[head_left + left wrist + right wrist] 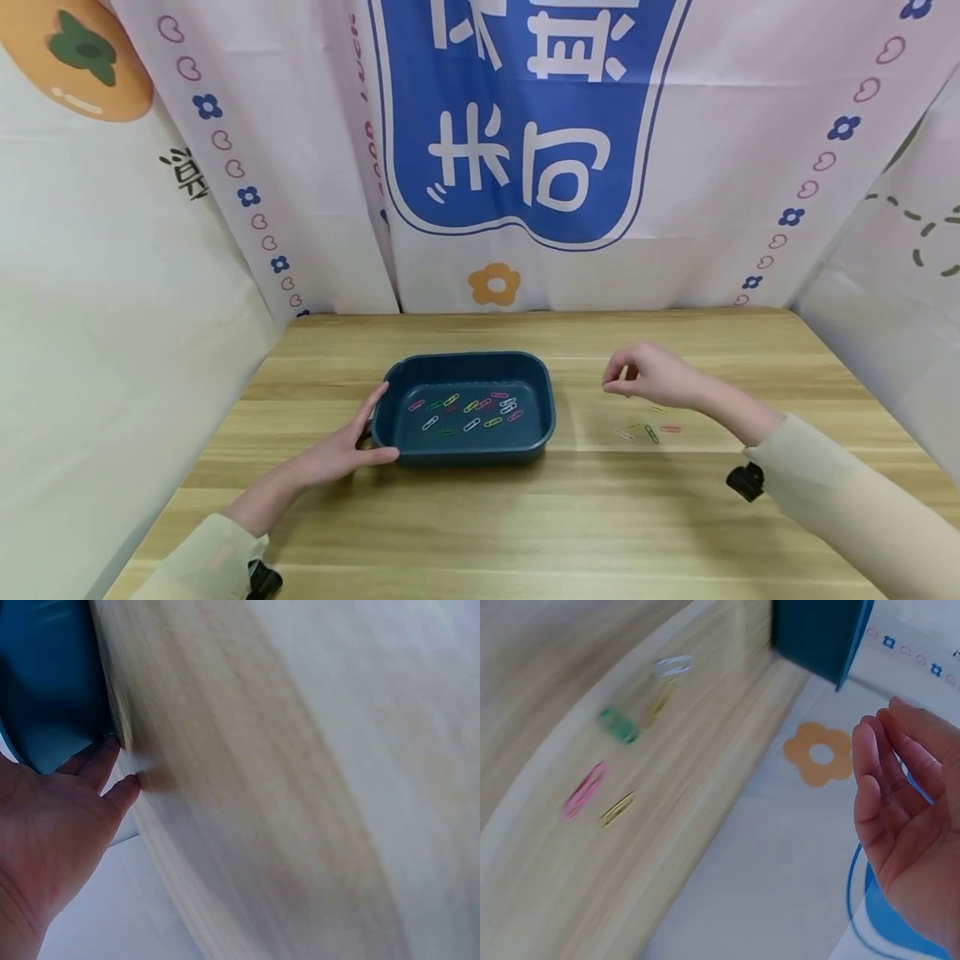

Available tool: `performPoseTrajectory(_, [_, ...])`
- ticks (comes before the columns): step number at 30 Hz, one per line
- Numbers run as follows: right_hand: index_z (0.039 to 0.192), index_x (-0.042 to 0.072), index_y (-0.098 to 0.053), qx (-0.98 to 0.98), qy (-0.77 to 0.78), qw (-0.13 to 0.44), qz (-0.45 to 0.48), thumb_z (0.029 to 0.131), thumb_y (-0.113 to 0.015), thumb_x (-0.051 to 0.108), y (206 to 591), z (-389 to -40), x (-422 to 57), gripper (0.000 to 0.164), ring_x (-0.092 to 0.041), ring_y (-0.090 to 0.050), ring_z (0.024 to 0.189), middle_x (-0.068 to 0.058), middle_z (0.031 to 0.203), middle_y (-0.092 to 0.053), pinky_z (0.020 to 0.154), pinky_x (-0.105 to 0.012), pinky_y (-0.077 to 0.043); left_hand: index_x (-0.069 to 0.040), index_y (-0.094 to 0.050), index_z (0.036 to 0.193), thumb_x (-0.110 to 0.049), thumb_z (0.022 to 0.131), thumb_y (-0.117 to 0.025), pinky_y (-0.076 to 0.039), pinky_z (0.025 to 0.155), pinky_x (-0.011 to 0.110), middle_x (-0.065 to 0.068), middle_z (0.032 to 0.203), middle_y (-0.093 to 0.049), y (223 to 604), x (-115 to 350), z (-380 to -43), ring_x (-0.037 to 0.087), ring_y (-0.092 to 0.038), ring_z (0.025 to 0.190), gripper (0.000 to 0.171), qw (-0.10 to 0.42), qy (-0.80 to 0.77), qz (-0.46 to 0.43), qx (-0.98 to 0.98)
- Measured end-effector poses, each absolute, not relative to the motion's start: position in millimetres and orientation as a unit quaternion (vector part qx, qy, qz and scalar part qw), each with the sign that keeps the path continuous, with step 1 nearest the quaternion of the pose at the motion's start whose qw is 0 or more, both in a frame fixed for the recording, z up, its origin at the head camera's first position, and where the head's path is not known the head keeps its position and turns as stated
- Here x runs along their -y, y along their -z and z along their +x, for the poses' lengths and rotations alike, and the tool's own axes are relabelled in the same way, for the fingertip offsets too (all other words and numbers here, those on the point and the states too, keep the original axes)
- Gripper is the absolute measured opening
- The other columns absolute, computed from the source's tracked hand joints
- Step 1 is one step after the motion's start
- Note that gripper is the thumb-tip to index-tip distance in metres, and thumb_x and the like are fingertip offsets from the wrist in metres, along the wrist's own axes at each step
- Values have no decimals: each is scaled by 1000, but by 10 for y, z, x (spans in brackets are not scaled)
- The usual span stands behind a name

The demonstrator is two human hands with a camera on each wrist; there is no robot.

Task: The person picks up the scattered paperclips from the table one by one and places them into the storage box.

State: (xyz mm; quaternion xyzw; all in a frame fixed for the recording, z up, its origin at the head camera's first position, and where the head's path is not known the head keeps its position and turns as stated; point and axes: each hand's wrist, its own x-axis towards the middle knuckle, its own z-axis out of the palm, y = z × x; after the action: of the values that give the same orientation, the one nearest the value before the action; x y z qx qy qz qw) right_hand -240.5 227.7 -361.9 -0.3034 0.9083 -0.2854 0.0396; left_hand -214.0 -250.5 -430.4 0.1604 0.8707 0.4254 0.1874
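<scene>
A dark blue rectangular tray (468,457) sits on the wooden table, with several coloured paper clips (471,425) scattered over its bottom. My left hand (345,450) rests against the tray's left end, thumb at the near corner and index finger along the side, both fairly straight. To the right of the tray, my right hand (656,377) is raised over the table with fingers curled and thumb tip against the fingertips. No clip shows between these fingers in the right wrist view. Near and below it lie loose paper clips: green (652,433), pink (670,429), white (625,434) and yellow (658,409).
A printed cloth (495,283) with a blue panel hangs behind the table's back edge. White sheets (150,333) close in the left and right sides. Wood-grain tabletop (480,533) extends in front of the tray. Black wrist cameras (746,482) sit at both sleeves.
</scene>
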Motion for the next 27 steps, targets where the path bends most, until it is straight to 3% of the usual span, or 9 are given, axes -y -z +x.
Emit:
performPoseTrajectory(9, [90,6,-71,-917,283,51,-277,90,-70,9,3825,-2372,-2622,4,-11,-57,67,2,81,-66,59,-27,-47,-33,8,155,-33,94,-65,-19,105,67,31,155,-12,4302,2494,-2138,46,-28,136,96,188,-424,157,-872])
performPoseTrajectory(18, [94,2,-70,-920,274,60,-275,85,-72,2,4103,-2414,-2875,10,-13,-61,76,-2,90,-67,67,-28,-51,-34,7,155,-31,93,-67,-22,105,65,31,152,-24,4339,2511,-2138,43,-32,135,97,182,-423,165,-872])
performPoseTrajectory(27, [95,7,-71,-912,299,85,-268,80,-80,17,4242,-2380,-2945,20,-11,-59,76,2,88,-67,67,-27,-50,-35,7,155,-32,93,-66,-20,105,65,30,153,-20,4322,2504,-2145,43,-30,136,96,186,-429,166,-868])
